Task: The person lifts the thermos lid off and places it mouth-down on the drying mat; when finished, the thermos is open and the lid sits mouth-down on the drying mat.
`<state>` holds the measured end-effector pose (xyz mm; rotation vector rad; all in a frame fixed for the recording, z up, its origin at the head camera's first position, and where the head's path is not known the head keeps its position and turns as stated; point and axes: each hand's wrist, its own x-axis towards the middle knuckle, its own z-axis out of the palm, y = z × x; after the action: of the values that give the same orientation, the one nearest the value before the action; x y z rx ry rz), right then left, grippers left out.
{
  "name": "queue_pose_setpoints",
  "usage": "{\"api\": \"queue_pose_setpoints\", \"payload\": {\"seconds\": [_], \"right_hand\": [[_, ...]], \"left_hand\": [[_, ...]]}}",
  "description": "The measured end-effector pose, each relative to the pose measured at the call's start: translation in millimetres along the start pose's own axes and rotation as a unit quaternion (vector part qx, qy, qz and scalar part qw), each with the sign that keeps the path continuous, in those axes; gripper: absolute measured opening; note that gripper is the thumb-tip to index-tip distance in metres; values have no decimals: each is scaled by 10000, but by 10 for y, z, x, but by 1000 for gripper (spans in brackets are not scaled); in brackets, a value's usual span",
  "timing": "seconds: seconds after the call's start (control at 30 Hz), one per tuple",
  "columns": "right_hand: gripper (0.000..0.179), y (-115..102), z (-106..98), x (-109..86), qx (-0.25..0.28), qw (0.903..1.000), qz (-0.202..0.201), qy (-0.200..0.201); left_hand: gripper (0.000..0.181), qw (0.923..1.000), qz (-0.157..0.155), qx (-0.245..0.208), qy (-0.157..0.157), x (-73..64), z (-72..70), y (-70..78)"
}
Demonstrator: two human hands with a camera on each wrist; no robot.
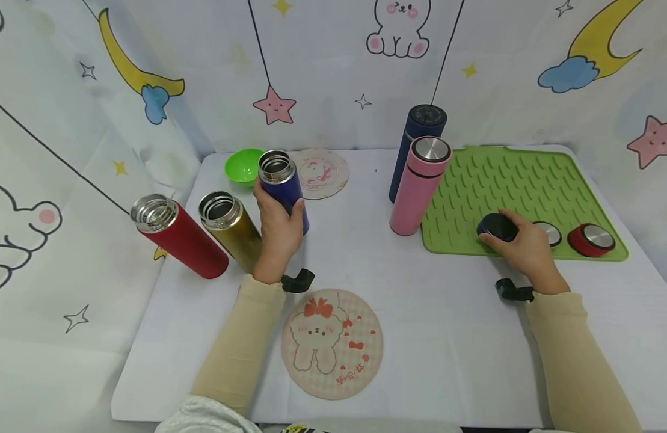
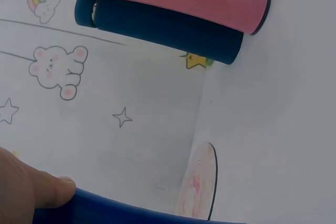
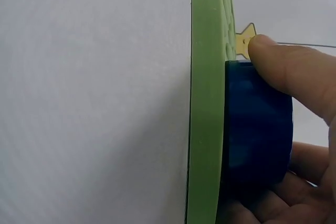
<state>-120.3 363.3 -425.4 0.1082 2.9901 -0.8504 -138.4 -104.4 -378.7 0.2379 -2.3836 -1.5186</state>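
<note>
My left hand (image 1: 279,240) grips a lidless blue thermos bottle (image 1: 287,191), which stands upright with its steel mouth uncovered. In the left wrist view the thumb (image 2: 55,190) lies along the bottle's blue side (image 2: 131,212). Over at the right, my right hand (image 1: 528,249) holds a blue bottle lid (image 1: 500,227) between thumb and fingers, at the front edge of the green mat (image 1: 506,180). The right wrist view shows the lid (image 3: 260,124) low against the mat's edge (image 3: 206,108). Beside that hand are a steel-topped lid (image 1: 550,233), partly hidden by it, and a red lid (image 1: 592,239).
Lidless red (image 1: 189,240) and gold (image 1: 233,231) bottles stand at the left, near a green bowl (image 1: 241,167). Capped pink (image 1: 417,192) and navy (image 1: 402,156) bottles stand by the mat. Round coasters lie at the back (image 1: 330,174) and front (image 1: 333,343).
</note>
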Motion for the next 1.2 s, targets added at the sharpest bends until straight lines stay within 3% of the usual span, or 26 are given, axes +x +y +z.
{"api": "queue_pose_setpoints", "payload": {"seconds": [0.33,0.77,1.2], "right_hand": [[94,8,-10,-25,103,9999,112,-27],[96,-58,-38,-102,833,9959,-92,355],[91,-102,-46,-175,1188,9908,-254,605]], "left_hand": [[97,9997,27,-225,10,-39,-13,16],[99,9933,558,-1006,46,-354,-153,172],[102,9927,683,-988,51,-420,-177,166]]}}
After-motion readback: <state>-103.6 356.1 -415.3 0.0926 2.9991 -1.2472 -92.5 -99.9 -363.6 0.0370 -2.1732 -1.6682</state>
